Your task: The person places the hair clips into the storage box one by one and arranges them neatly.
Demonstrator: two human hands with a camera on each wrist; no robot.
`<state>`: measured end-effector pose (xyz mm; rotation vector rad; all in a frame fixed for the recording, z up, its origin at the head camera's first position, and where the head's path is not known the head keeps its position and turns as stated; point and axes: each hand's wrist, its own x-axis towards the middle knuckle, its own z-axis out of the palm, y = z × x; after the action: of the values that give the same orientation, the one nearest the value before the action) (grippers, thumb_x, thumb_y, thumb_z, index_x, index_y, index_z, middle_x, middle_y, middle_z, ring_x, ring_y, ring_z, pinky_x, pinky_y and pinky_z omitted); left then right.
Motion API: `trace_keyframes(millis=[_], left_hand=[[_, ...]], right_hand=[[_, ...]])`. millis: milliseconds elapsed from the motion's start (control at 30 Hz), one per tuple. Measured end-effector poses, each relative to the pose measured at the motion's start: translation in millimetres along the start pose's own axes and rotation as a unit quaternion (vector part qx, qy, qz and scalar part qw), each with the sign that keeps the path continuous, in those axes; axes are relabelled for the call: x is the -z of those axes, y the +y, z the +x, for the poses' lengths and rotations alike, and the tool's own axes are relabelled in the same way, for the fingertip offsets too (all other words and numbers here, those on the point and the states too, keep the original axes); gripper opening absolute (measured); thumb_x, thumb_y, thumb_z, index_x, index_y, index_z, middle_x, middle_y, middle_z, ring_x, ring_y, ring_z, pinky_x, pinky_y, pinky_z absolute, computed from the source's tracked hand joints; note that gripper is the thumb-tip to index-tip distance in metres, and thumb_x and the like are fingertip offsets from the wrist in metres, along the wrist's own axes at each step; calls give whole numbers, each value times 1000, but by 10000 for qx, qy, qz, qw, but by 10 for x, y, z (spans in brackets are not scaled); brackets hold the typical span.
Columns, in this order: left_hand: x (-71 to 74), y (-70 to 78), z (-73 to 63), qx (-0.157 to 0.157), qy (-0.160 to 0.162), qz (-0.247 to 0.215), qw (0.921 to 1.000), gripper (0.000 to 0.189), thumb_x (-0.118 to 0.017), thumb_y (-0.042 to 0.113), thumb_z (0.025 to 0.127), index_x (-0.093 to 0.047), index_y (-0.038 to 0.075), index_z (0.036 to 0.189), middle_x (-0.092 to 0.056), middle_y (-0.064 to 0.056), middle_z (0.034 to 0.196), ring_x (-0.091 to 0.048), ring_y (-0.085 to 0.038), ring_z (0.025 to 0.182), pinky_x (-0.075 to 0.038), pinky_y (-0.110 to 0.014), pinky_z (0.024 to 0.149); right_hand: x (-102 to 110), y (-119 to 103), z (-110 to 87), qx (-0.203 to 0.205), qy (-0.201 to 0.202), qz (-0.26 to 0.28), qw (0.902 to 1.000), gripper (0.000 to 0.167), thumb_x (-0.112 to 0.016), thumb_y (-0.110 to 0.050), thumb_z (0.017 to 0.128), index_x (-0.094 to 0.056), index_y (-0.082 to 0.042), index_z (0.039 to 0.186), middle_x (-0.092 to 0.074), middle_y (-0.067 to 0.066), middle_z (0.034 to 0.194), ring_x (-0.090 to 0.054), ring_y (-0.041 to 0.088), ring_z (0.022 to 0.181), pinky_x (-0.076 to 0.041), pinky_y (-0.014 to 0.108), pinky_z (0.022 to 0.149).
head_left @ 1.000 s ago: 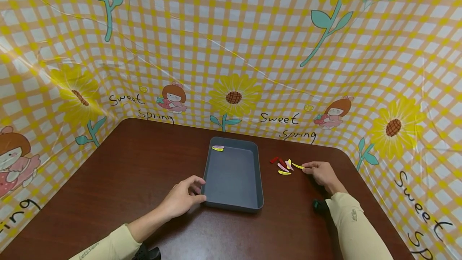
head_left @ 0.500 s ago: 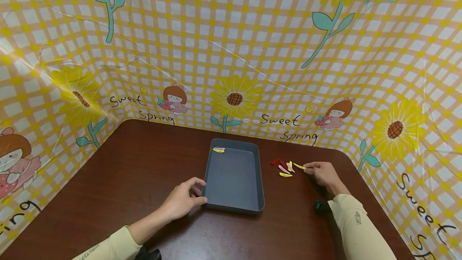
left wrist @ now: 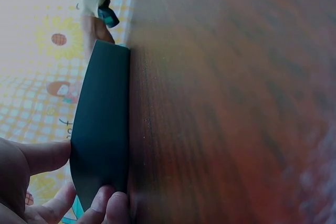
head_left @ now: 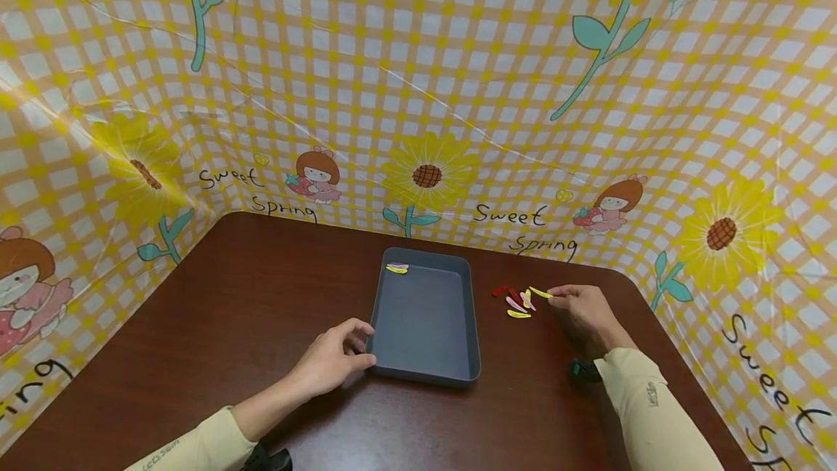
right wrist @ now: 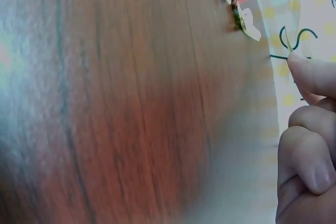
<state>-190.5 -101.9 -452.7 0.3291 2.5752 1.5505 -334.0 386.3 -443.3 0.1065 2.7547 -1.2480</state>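
Observation:
In the head view my right hand (head_left: 585, 313) pinches a yellow hair clip (head_left: 540, 293) between thumb and fingertips, its free end pointing left. The right wrist view shows the clip (right wrist: 289, 41) as a thin sliver above the thumb and finger, the other fingers curled in. Just left of that hand lies a small pile of red, pink and yellow hair clips (head_left: 516, 303) on the table. My left hand (head_left: 332, 357) holds the grey rectangular tray (head_left: 425, 375) at its near left corner, with thumb and fingers against the wall. Inside, a yellow and a pink clip (head_left: 397, 268) lie side by side at the far left.
The dark brown wooden table (head_left: 261, 282) runs back to a checked, sunflower-print cloth (head_left: 418, 93) that rises behind and on both sides. A dark wrist strap device (head_left: 584, 370) hangs under my right forearm, and another (head_left: 267, 459) is under the left.
My right hand has risen slightly with the yellow clip, away from the pile. The head view has shifted a little; the left hand and tray stay in place.

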Motion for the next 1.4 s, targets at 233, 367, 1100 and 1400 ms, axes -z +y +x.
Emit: trace_keyframes(millis=[233, 367, 1100, 1400], left_hand=[[23, 21, 9, 4, 46, 33, 10000, 39, -78, 20, 88, -63, 13, 123, -66, -6, 100, -61, -16, 83, -48, -35, 69], [25, 25, 12, 8, 15, -6, 10000, 39, -77, 19, 88, -63, 13, 123, -65, -7, 100, -61, -16, 83, -48, -34, 68], [11, 7, 7, -13, 10, -25, 10000, 39, -78, 19, 88, -63, 12, 123, -65, -6, 100, -60, -16, 82, -47, -34, 68], [2, -5, 4, -26, 5, -10, 10000, 39, -78, 19, 88, -63, 12, 122, -65, -6, 100, -60, -16, 82, -48, -34, 69]], right_hand=[[-5, -88, 10, -16, 65, 113, 9999, 36, -64, -22, 98, -65, 1, 126, -37, -9, 52, -32, 10, 41, -34, 29, 41], [5, -120, 6, -5, 36, 196, 9998, 38, -65, -22, 98, -64, 2, 127, -37, -9, 51, -31, 10, 41, -33, 30, 40], [-105, -475, -9, 112, -65, 443, 9989, 40, -67, -23, 97, -64, 3, 127, -33, -10, 49, -26, 9, 41, -29, 28, 42], [-170, -642, -38, 194, -209, 583, 9979, 41, -67, -22, 97, -62, 5, 128, -31, -11, 46, -24, 8, 40, -27, 27, 42]])
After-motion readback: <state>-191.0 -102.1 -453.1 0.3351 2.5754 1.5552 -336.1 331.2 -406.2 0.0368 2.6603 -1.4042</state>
